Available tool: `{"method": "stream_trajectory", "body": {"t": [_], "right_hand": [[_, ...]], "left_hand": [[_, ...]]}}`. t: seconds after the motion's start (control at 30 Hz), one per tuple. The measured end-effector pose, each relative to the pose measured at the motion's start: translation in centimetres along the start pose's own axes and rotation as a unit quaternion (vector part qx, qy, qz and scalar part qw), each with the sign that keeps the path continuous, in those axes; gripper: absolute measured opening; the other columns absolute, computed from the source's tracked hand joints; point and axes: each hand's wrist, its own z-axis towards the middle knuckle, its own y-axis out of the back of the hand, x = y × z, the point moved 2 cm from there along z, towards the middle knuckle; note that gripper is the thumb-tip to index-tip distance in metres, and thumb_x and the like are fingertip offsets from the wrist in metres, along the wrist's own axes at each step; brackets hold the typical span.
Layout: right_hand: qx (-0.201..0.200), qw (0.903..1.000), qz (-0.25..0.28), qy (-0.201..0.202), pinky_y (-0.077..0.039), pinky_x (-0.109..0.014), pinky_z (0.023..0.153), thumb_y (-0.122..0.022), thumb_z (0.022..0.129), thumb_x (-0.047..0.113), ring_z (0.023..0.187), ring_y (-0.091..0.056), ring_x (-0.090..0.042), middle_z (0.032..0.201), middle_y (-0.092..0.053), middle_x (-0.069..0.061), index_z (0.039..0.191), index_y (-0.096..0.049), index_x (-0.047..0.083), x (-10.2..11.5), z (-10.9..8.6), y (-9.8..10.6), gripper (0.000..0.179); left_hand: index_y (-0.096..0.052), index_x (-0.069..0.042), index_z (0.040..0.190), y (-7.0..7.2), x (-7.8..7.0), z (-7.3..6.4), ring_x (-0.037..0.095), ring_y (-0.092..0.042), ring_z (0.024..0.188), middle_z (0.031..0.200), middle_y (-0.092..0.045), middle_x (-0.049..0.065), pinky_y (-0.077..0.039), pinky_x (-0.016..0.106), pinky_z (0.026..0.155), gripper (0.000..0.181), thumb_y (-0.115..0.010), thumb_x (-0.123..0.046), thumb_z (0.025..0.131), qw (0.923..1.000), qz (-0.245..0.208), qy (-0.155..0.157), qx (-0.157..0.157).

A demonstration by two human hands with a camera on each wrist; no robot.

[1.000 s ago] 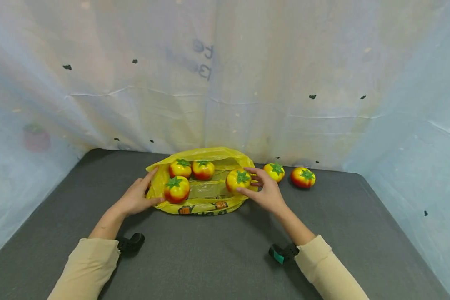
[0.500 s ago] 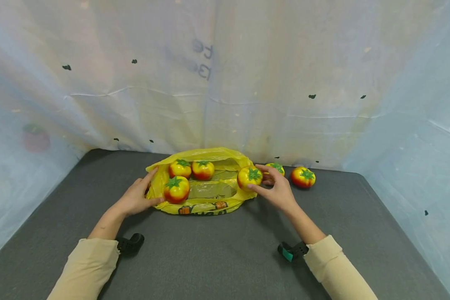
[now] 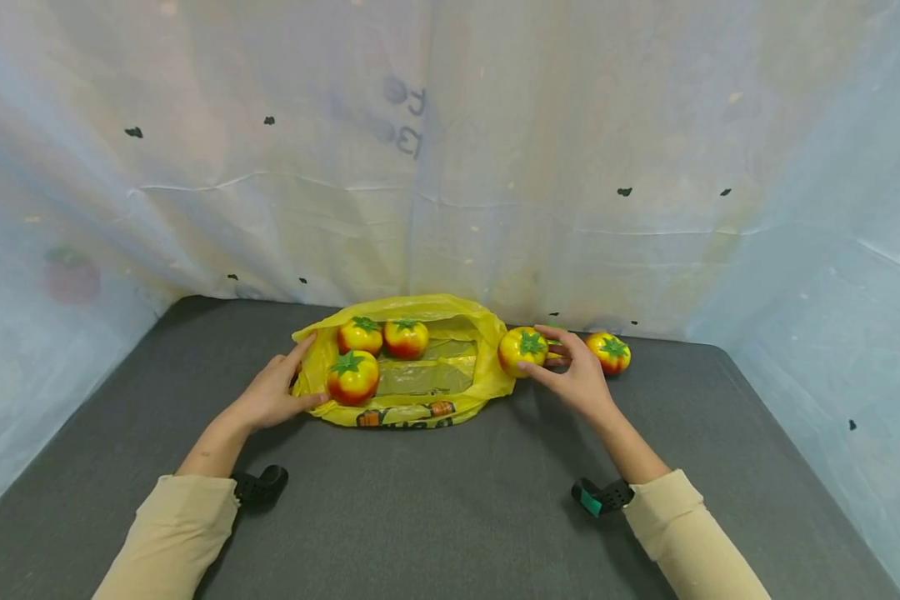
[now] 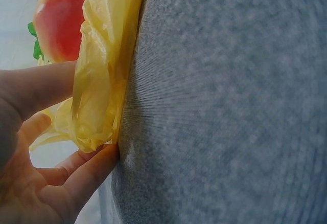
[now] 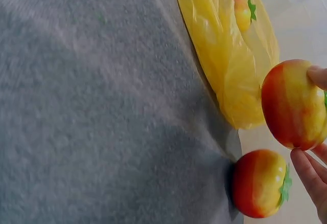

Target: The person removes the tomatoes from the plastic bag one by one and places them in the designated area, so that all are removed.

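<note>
An open yellow plastic bag [image 3: 442, 307] lies on the dark table, with three red-and-yellow tomatoes inside, one of them the near-left tomato [image 3: 353, 379]. My left hand [image 3: 270, 396] grips the bag's left edge, the thumb on the near side; the left wrist view shows the gathered plastic [image 4: 97, 86] between thumb and fingers. Just past the bag's right rim, my right hand [image 3: 581, 379] holds a tomato [image 3: 520, 357] by its sides, green leaves upward. From the right wrist view, this held tomato [image 5: 288, 106] is raised off the table. The right fingers mostly hide another tomato behind them.
To the right of my right hand a tomato [image 3: 611, 354] rests on the grey tabletop [image 3: 435, 517]. A pale plastic sheet [image 3: 495, 150] rises behind the table, and more sheeting stands at both sides.
My right hand has carried its tomato rightward, from over the bag's right part to beyond its rim, covering the tomato behind. The left hand and the bag stay nearly still.
</note>
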Motion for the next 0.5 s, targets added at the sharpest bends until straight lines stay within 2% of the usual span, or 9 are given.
{"method": "stream_trajectory", "body": {"t": [0.37, 0.5], "right_hand": [[-0.014, 0.9977, -0.04, -0.053, -0.045, -0.049, 0.095, -0.074, 0.083, 0.036, 0.118, -0.054, -0.034, 0.138, -0.048, -0.015, 0.14, -0.048, 0.013, -1.1, -0.1, 1.5, 0.067], [-0.022, 0.997, -0.043, -0.06, -0.045, -0.049, 0.095, -0.073, 0.084, 0.037, 0.119, -0.053, -0.034, 0.139, -0.046, -0.015, 0.141, -0.047, 0.013, -1.3, 0.0, 2.3, 0.067]], "left_hand": [[-0.009, -0.004, 0.154, -0.1, 0.3, 0.1, 0.045, -0.048, 0.105, 0.124, -0.038, 0.037, -0.04, 0.059, 0.084, 0.091, -0.068, -0.028, 0.089, 1.0, -0.002, -0.003, 0.002], [-0.009, -0.004, 0.154, 0.0, 0.2, 0.0, 0.046, -0.048, 0.106, 0.125, -0.038, 0.037, -0.04, 0.06, 0.085, 0.091, -0.068, -0.028, 0.089, 1.0, -0.001, -0.002, 0.003]]}}
